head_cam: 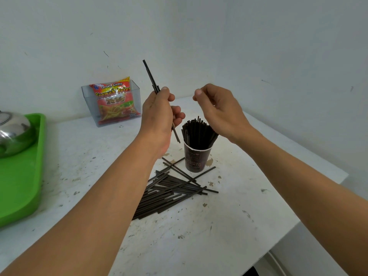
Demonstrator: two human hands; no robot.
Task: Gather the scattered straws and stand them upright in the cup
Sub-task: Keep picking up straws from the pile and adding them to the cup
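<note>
A dark paper cup (195,160) stands on the white table, packed with several black straws (198,134) upright in it. A pile of black straws (167,192) lies scattered on the table in front of and left of the cup. My left hand (159,118) is raised left of the cup and grips a few black straws (151,76) that point up and away, with their lower ends showing below my fingers. My right hand (221,110) hovers above the cup, fingers loosely curled with thumb and forefinger close together, and nothing visible in it.
A clear plastic box (113,104) with a French fries snack bag leans on the back wall. A green tray (22,176) with a metal bowl (14,134) sits at the left. The table's edge (298,222) drops off to the right, near the wall corner.
</note>
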